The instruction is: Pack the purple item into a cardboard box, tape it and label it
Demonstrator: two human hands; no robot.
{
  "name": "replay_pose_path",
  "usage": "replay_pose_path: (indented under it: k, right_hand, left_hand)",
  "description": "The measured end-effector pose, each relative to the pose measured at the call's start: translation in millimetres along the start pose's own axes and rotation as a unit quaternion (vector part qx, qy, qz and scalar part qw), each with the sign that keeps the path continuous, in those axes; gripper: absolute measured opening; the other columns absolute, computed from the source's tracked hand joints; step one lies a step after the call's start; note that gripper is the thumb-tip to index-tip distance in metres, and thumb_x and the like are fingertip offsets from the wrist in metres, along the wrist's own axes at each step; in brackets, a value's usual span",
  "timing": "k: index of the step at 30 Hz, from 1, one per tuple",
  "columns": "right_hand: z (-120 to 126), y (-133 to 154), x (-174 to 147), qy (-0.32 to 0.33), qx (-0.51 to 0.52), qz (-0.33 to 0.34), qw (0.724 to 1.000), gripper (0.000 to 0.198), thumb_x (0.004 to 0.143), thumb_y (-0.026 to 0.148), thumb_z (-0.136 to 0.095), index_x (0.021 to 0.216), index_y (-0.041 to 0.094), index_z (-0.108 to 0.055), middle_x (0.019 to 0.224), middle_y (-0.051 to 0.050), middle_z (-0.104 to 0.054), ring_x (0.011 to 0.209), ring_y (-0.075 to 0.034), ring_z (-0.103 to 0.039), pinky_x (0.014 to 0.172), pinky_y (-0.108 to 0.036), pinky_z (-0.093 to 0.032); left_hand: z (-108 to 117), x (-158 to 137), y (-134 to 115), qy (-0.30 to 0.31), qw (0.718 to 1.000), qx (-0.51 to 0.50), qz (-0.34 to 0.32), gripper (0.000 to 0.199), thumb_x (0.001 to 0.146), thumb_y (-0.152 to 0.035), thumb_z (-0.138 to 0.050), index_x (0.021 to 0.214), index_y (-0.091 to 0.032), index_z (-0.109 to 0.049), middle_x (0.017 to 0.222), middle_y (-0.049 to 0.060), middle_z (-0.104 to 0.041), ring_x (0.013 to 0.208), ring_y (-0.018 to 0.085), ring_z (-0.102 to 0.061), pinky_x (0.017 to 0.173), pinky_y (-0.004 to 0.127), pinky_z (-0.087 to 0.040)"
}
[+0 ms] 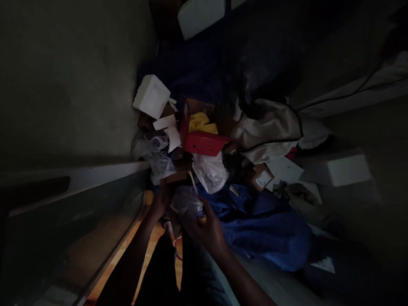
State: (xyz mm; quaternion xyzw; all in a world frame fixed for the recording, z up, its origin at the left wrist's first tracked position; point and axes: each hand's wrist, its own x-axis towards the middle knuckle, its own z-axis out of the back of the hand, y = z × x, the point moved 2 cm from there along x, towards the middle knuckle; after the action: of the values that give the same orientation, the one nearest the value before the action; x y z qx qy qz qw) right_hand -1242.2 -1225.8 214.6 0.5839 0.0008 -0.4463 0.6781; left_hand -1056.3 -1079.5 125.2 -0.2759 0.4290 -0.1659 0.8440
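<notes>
In the dim light, my left hand [160, 205] is closed on the left side of a small open cardboard box [176, 177]. A crumpled clear plastic bag [186, 201] lies at the box's opening. My right hand [207, 225] grips the bag from the right, its fingers curled around it. A small yellow-orange piece [202, 219] shows at the right fingers; its kind is too dark to make out. Just beyond the hands lies a white woven sack [210, 172].
A red box [205, 143] with yellow things [200, 122] inside stands ahead. White foam blocks [152, 97] and clear plastic [156, 155] are at left. Blue fabric [264, 225] and a pale bag [270, 127] lie at right. A door [73, 238] borders the left.
</notes>
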Motion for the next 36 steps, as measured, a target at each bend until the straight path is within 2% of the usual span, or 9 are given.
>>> replay_pose_path:
  k: [8, 14, 18, 20, 22, 25, 28, 32, 36]
  right_hand:
    - [-17, -21, 34, -0.019, -0.048, -0.023, 0.998, 0.083, 0.078, 0.032, -0.071, 0.158, 0.016, -0.052, 0.147, -0.018, -0.069, 0.134, -0.037, -0.068, 0.115, -0.054, -0.054]
    - [-9, -41, 47, 0.012, 0.074, -0.079, 0.994, 0.085, 0.071, 0.037, -0.08, 0.15, 0.016, -0.058, 0.131, -0.014, -0.077, 0.115, -0.034, -0.074, 0.103, -0.048, -0.059]
    - [5, -49, 40, 0.082, 0.289, -0.139, 0.944, 0.071, 0.068, 0.034, -0.083, 0.135, 0.018, -0.066, 0.112, -0.007, -0.081, 0.098, -0.028, -0.077, 0.095, -0.043, -0.061]
    - [9, -48, 33, 0.127, 0.366, -0.16, 0.908, 0.066, 0.07, 0.033, -0.081, 0.133, 0.02, -0.066, 0.113, -0.007, -0.081, 0.1, -0.03, -0.078, 0.097, -0.045, -0.061]
    - [11, -45, 26, 0.163, 0.409, -0.173, 0.881, 0.064, 0.073, 0.034, -0.078, 0.134, 0.021, -0.067, 0.115, -0.009, -0.081, 0.106, -0.033, -0.079, 0.1, -0.049, -0.06]
    - [12, -39, 20, 0.192, 0.441, -0.19, 0.856, 0.062, 0.069, 0.039, -0.073, 0.128, 0.02, -0.071, 0.111, -0.013, -0.082, 0.107, -0.037, -0.079, 0.097, -0.054, -0.061]
    - [13, -30, 20, 0.212, 0.47, -0.192, 0.835, 0.065, 0.06, 0.036, -0.073, 0.123, 0.019, -0.074, 0.108, -0.013, -0.083, 0.103, -0.038, -0.08, 0.094, -0.055, -0.062]
    - [17, -16, 22, 0.237, 0.504, -0.18, 0.811, 0.064, 0.057, 0.029, -0.075, 0.12, 0.019, -0.075, 0.111, -0.013, -0.083, 0.104, -0.037, -0.08, 0.095, -0.053, -0.062]
    - [22, -11, 16, 0.255, 0.501, -0.195, 0.804, 0.055, 0.056, 0.033, -0.072, 0.109, 0.019, -0.077, 0.108, -0.014, -0.083, 0.107, -0.039, -0.079, 0.094, -0.055, -0.062]
  left_hand:
    - [-35, -32, -19, 0.033, 0.997, 0.049, -0.056, 0.016, 0.098, -0.033, -0.054, 0.087, -0.023, -0.06, 0.078, 0.005, -0.067, 0.082, 0.024, -0.069, 0.08, 0.035, -0.053]
    - [-41, -45, -38, 0.045, 0.991, 0.074, -0.102, 0.02, 0.098, -0.035, -0.055, 0.102, -0.022, -0.069, 0.092, 0.012, -0.073, 0.093, 0.028, -0.071, 0.089, 0.041, -0.057]
    - [-26, -63, -64, 0.022, 0.981, 0.078, -0.174, 0.045, 0.093, -0.035, -0.063, 0.136, -0.021, -0.068, 0.118, 0.015, -0.076, 0.127, 0.034, -0.066, 0.12, 0.055, -0.046]
    - [-17, -76, -83, 0.021, 0.97, 0.076, -0.228, 0.059, 0.094, -0.033, -0.065, 0.151, -0.02, -0.06, 0.097, 0.007, -0.077, 0.111, 0.031, -0.073, 0.131, 0.063, -0.032]
    - [-8, -86, -101, 0.025, 0.962, 0.075, -0.26, 0.055, 0.098, -0.03, -0.063, 0.152, -0.024, -0.06, 0.087, 0.002, -0.073, 0.097, 0.026, -0.075, 0.132, 0.065, -0.032]
    - [16, -90, -115, -0.058, 0.974, 0.032, -0.215, 0.049, 0.106, -0.028, -0.056, 0.155, -0.028, -0.058, 0.121, 0.011, -0.073, 0.108, 0.025, -0.073, 0.107, 0.049, -0.059]
    - [47, -82, -118, -0.125, 0.983, -0.027, -0.133, 0.062, 0.104, -0.034, -0.063, 0.164, -0.028, -0.047, 0.134, 0.014, -0.066, 0.1, 0.021, -0.072, 0.085, 0.035, -0.063]
    - [91, -68, -119, -0.073, 0.992, 0.036, -0.096, 0.061, 0.089, -0.043, -0.083, 0.147, -0.032, -0.068, 0.12, 0.007, -0.07, 0.11, 0.026, -0.071, 0.1, 0.042, -0.06]
    - [108, -60, -101, -0.014, 0.996, -0.085, -0.029, 0.07, 0.076, -0.056, -0.091, 0.14, -0.033, -0.073, 0.154, 0.011, -0.06, 0.147, 0.037, -0.055, 0.111, 0.047, -0.057]
